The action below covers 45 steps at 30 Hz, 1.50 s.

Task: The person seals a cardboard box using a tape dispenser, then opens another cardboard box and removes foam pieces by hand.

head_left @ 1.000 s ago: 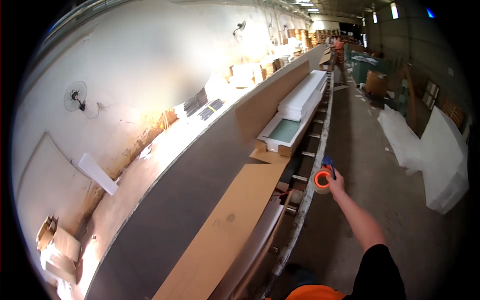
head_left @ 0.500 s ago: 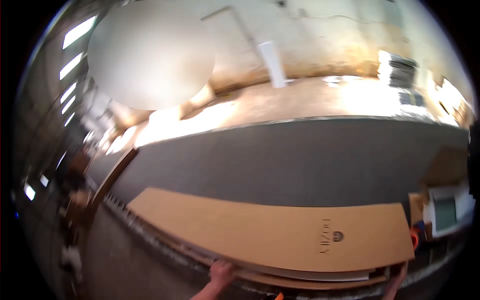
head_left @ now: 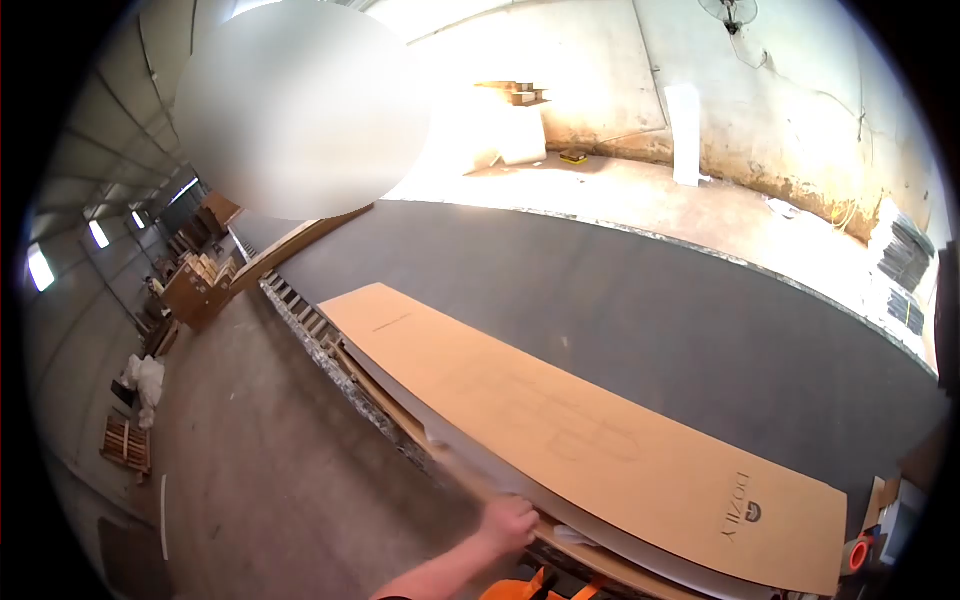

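Observation:
A long brown cardboard box [head_left: 590, 425] lies on the rollers beside the dark grey surface, its printed top panel over a white layer that shows along the near side. My left hand [head_left: 508, 522] is at the box's near edge, fingers curled round the side wall. An orange-cored tape roll [head_left: 856, 556] is at the box's right end. No part of my right hand shows.
A roller track [head_left: 300, 312] continues at the left, crossed by a long brown board [head_left: 290, 243]. Stacked boxes [head_left: 195, 290] and a wooden pallet [head_left: 126, 443] stand on the left floor. Another open carton with white padding [head_left: 900, 515] sits at the right edge.
The view has swung from the right end of the line to the left. My right hand, earlier holding the tape dispenser, is out of view. My left hand remains at the box's near edge.

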Motion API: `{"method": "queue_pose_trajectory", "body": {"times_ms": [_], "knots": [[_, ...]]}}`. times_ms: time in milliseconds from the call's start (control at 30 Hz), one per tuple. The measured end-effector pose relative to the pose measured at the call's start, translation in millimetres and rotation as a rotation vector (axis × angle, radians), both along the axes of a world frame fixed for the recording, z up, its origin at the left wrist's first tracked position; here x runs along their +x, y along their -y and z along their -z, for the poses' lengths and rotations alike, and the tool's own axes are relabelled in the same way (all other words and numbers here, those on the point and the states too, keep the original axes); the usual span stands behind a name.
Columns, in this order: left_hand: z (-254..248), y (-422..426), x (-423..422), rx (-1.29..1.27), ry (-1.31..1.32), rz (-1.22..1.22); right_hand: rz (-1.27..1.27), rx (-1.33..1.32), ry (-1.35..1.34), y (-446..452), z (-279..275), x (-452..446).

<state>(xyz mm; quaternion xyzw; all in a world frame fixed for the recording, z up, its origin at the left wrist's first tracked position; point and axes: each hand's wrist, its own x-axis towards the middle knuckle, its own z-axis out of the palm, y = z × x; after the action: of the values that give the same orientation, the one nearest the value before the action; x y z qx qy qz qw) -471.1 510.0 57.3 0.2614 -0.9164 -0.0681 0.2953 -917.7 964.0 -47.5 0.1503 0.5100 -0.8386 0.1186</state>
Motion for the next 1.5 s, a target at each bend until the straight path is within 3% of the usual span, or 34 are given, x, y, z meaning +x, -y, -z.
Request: {"method": "queue_pose_trajectory", "body": {"times_ms": [100, 233, 300, 367, 400, 433, 467, 500, 567, 633, 667, 867, 1000, 1133, 1167, 1200, 1233, 1267, 1333, 1433, 1500], "knots": [[-2, 42, 40, -0.045, -0.024, -0.041, 0.023, 0.049, 0.011, 77, -34, 63], [-10, 91, 91, 0.017, 0.078, -0.096, -0.354, -0.114, -0.047, 58, 58, 69], [-25, 106, 108, 0.132, 0.414, -0.086, -0.391, 0.167, -0.098, 90, 5, 100], [-74, 113, 103, 0.356, 0.698, 0.053, -0.417, 0.611, -0.271, 83, 6, 86], [-94, 115, 96, 0.457, 0.664, 0.086, -0.438, 0.906, -0.267, 74, 9, 73], [-108, 115, 85, 0.564, 0.643, 0.117, -0.304, 1.177, -0.447, 94, -40, 94], [-113, 115, 74, 0.547, 0.599, 0.128, -0.254, 1.045, -0.516, 111, -85, 114], [-115, 117, 64, 0.53, 0.546, 0.132, -0.154, 1.004, -0.601, 117, -84, 117], [-118, 127, 55, 0.348, 0.334, 0.061, -0.196, 1.143, -0.607, 137, -106, 126], [-116, 133, 35, 0.671, -0.372, 0.054, -0.236, 1.273, -0.759, 161, -122, 142], [-122, 139, 27, 0.643, -0.352, 0.074, -0.358, 1.326, -0.754, 170, -151, 155], [-143, 151, -22, 0.557, -0.311, 0.114, -0.409, 1.537, -0.935, 207, -143, 178], [-131, 139, -33, 0.61, -0.367, 0.095, -0.667, 1.571, -0.694, 228, -153, 190], [-132, 141, -28, 0.647, -0.352, 0.06, -0.63, 1.478, -0.719, 246, -135, 187], [-120, 150, -29, 0.62, -0.364, 0.067, -0.673, 1.298, -0.613, 249, -138, 183], [-118, 149, -26, 0.379, -0.207, 0.025, -0.592, 1.264, -0.688, 248, -98, 178], [-111, 152, -28, 0.102, -0.111, -0.031, -0.678, 1.1, -0.646, 249, -79, 166], [-107, 147, -26, 0.18, -0.153, -0.021, -0.692, 1.112, -0.614, 251, -60, 158], [-107, 143, -33, 0.328, -0.314, 0.03, -0.715, 0.386, -0.508, 261, -58, 145], [-121, 142, -26, 0.44, -0.345, -0.037, -0.71, 0.448, -0.207, 272, -86, 129], [-123, 145, -27, 0.385, -0.329, -0.037, -0.666, 0.643, -0.241, 271, -106, 112]]}}
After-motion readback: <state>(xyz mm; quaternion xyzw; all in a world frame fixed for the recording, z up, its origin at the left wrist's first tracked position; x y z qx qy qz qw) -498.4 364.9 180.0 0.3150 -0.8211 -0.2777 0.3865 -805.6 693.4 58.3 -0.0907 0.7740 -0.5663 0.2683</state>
